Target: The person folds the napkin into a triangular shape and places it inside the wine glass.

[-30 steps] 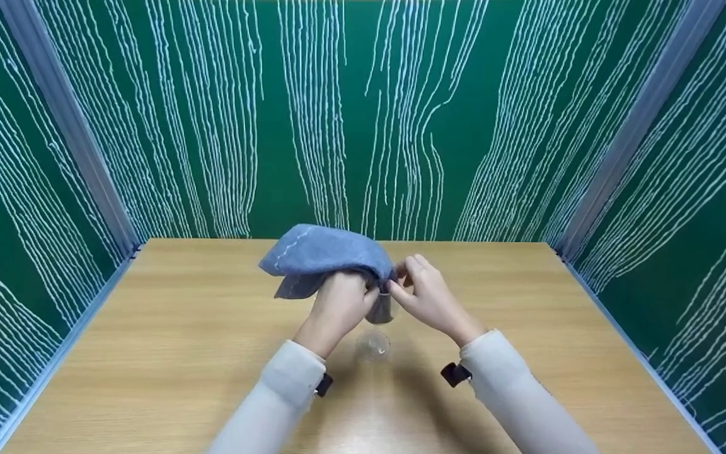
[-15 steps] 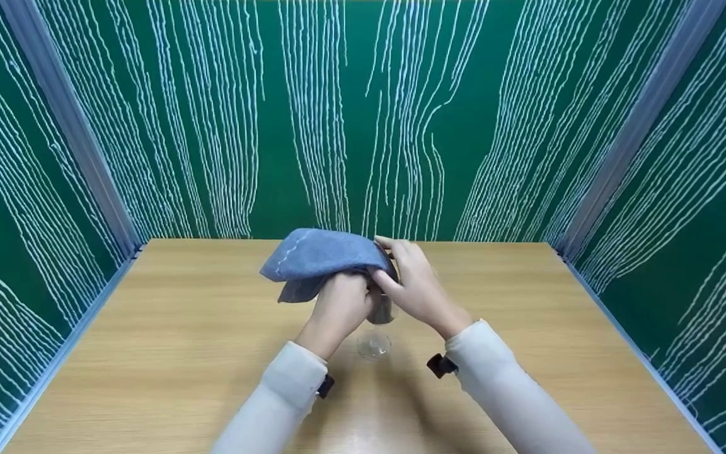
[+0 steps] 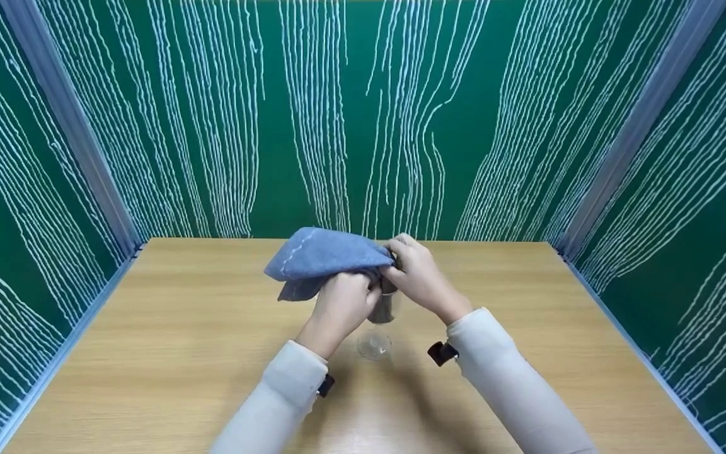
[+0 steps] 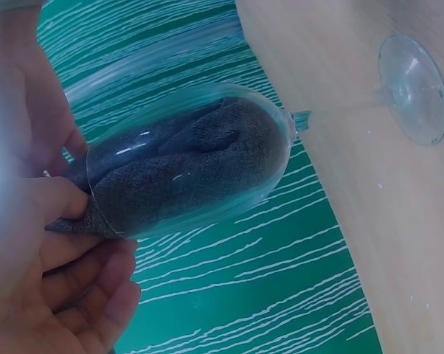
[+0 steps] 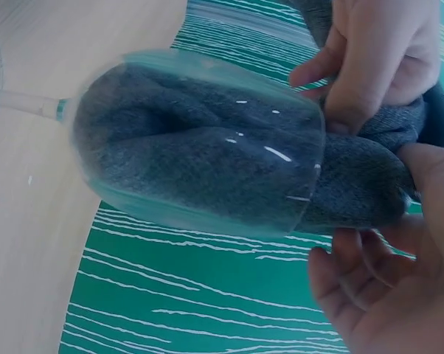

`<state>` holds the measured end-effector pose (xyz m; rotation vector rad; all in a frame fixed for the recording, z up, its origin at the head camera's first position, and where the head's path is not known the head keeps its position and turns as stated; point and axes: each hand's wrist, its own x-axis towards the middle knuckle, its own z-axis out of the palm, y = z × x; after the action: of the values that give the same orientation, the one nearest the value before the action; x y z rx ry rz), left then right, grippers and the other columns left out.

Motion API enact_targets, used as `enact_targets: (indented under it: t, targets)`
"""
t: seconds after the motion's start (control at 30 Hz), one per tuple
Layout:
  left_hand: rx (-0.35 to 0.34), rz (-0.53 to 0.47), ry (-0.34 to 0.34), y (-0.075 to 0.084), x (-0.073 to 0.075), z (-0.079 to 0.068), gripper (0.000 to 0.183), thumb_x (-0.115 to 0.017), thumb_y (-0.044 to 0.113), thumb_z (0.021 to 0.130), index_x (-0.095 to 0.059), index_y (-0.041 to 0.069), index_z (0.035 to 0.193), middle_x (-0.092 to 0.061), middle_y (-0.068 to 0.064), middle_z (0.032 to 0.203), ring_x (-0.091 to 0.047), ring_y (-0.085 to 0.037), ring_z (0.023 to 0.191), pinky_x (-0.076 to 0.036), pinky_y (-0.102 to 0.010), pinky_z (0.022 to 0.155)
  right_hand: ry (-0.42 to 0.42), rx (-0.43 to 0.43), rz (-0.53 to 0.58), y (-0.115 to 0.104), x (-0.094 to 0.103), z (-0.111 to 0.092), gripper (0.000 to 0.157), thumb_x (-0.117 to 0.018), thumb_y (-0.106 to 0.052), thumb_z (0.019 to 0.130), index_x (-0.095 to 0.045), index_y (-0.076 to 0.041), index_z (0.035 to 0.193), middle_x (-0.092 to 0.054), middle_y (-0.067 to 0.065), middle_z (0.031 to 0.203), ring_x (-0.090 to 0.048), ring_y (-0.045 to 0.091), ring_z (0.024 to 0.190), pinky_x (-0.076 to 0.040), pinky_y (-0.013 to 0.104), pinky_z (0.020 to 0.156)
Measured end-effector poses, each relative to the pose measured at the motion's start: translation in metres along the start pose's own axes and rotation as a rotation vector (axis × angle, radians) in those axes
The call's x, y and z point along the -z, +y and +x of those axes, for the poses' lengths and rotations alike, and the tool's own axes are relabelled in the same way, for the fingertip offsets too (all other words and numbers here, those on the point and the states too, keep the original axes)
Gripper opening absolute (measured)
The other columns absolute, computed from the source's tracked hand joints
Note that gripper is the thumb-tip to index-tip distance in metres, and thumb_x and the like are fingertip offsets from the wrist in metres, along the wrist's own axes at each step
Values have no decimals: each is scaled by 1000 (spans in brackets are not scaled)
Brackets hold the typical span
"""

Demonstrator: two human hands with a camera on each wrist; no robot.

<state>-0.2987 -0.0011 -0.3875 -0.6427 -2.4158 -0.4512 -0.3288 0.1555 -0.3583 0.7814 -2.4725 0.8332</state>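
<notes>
A clear stemmed glass (image 3: pixel 374 345) stands upright on the table, with part of a blue-grey cloth napkin (image 3: pixel 325 252) stuffed down into its bowl. The rest of the cloth flops over to the left above the rim. My left hand (image 3: pixel 345 302) grips the cloth right at the rim, under the overhanging part. On the other side, my right hand (image 3: pixel 423 274) pinches the cloth's edge just above the rim between thumb and fingers. Through the bowl, the left wrist view shows the folded cloth (image 4: pixel 185 169) filling it nearly to the bottom. The overhang hides some left fingertips.
The wooden table (image 3: pixel 180 353) is bounded at the back and sides by green panels (image 3: pixel 312 126) with white wavy lines. Greyish posts (image 3: pixel 628 126) stand at the back corners. A small dark device (image 3: pixel 442 353) sits at the right wrist.
My right hand has moved from the rim up onto the cloth's edge, spreading its fingers over it and then drawing them in. The left hand and the glass have stayed nearly still.
</notes>
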Motion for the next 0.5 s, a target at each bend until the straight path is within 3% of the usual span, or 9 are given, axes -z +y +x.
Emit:
enact_targets:
  t: [0.17,0.37,0.5]
  targets:
    - [26,-87,7,-2,0,2,33,-50,31,92,-56,13,65,-52,0,58,-56,-17,58,-48,-39,56,60,21,1,1,0,0,20,-58,-5,80,-62,-10,99,-55,-1,93,-51,13,84,-44,29,74]
    - [40,-179,95,-6,-2,2,36,-43,39,95,-64,10,87,-62,-6,85,-59,-24,87,-46,-43,77,128,-19,77,7,4,-6,15,-56,-1,80,-56,-8,93,-57,2,87,-55,14,78,-46,29,66]
    - [55,-181,85,-7,0,1,40,-44,39,94,-55,15,64,-56,-1,64,-61,-23,72,-47,-43,66,180,-107,139,16,7,-14,11,-57,-4,83,-54,-8,93,-58,3,82,-54,15,72,-45,31,62]
